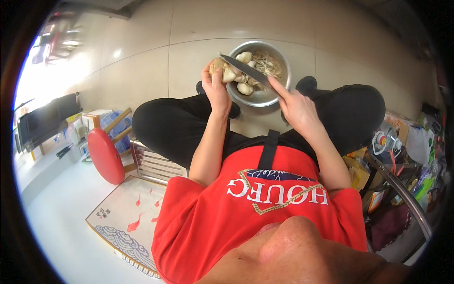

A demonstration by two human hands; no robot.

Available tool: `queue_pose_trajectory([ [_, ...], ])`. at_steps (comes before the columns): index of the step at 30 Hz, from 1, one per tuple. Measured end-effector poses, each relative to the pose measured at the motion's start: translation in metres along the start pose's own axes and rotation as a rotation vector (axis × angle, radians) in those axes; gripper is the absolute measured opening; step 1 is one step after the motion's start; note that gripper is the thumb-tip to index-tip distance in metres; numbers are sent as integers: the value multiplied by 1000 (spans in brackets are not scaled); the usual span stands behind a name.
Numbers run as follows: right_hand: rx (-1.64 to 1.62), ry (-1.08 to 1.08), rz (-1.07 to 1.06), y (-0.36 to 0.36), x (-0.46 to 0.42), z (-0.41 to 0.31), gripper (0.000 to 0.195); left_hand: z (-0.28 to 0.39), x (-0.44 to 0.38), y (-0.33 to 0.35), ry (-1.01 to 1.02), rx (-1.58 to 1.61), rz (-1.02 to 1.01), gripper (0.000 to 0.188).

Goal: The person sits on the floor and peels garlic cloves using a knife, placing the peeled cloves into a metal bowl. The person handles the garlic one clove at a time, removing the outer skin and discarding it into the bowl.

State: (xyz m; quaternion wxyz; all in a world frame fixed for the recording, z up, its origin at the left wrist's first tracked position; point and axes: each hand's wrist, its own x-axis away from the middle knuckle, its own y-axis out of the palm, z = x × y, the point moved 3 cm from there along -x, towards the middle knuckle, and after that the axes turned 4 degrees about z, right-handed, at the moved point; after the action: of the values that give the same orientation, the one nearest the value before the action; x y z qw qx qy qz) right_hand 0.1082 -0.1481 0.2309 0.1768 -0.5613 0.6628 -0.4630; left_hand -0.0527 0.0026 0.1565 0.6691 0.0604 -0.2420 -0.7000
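Note:
My left hand (pixel 215 87) grips a tan garlic bulb (pixel 217 65) at the left rim of a round metal bowl (pixel 288 76). A knife with a dark blade (pixel 248 70) is in my right hand (pixel 298 106), its index finger lying along the blade's back end. The blade slants over the bowl, and its tip is close to the held bulb; whether they touch I cannot tell. Inside the bowl lie several whitish garlic bulbs (pixel 244 88) and, on the right side, a heap of thin dry roots or stalks (pixel 267 65). The bowl stands on the tiled floor between my feet.
To the left are a red round stool (pixel 105 156) on its side, a slatted metal rack (pixel 154 159), a patterned mat (pixel 120 220) and a dark monitor (pixel 49 117). At the right stand a clear plastic jug (pixel 386 142), cardboard boxes, bags and a curved metal tube (pixel 400 191).

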Motion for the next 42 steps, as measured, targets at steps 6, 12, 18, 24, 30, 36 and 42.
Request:
queue_pose_trajectory([
  [6,109,-23,3,-17,28,0,54,0,-3,0,20,60,27,31],
  [12,128,-32,31,-18,33,-2,55,2,-3,0,77,48,-24,30],
  [18,120,-38,43,-16,36,-1,56,4,-2,-1,138,-16,-36,31],
  [24,121,-23,26,-13,37,1,59,6,-3,0,140,-63,-73,31],
  [30,61,-23,54,7,36,-2,61,12,15,15,313,-285,-114,33],
  [36,-39,-19,86,12,29,-6,59,12,21,21,307,-208,-91,34],
  [42,-298,-52,107,18,7,-11,62,6,30,26,210,-241,-171,41],
])
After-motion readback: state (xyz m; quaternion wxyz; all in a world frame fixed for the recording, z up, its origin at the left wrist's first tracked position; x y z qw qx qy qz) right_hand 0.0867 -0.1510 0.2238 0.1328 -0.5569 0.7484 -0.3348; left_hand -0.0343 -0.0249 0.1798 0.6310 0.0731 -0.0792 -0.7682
